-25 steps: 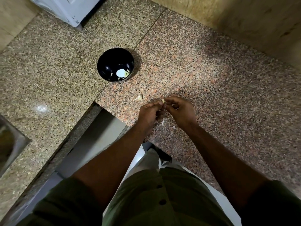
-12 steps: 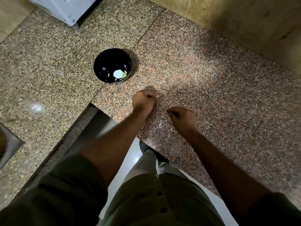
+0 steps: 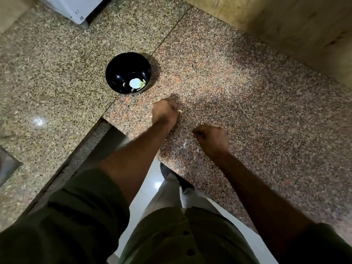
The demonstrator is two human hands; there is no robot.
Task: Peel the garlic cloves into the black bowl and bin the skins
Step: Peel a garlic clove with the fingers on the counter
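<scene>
A speckled granite desk (image 3: 238, 77) forms an inner corner at its near edge. The bowl (image 3: 122, 68) stands on it just behind that corner. Pale skins (image 3: 185, 144) lie scattered near the near edge. A white appliance (image 3: 76, 6) stands at the far left.

Black bowl (image 3: 122, 73) upright on counter, several pale cloves (image 3: 124, 84) apparently inside

Curled fingers are hiding whatever the left hand (image 3: 165, 111) and right hand (image 3: 211, 137) are gripping, while the top edge is cutting off the white appliance (image 3: 76, 6)
</scene>
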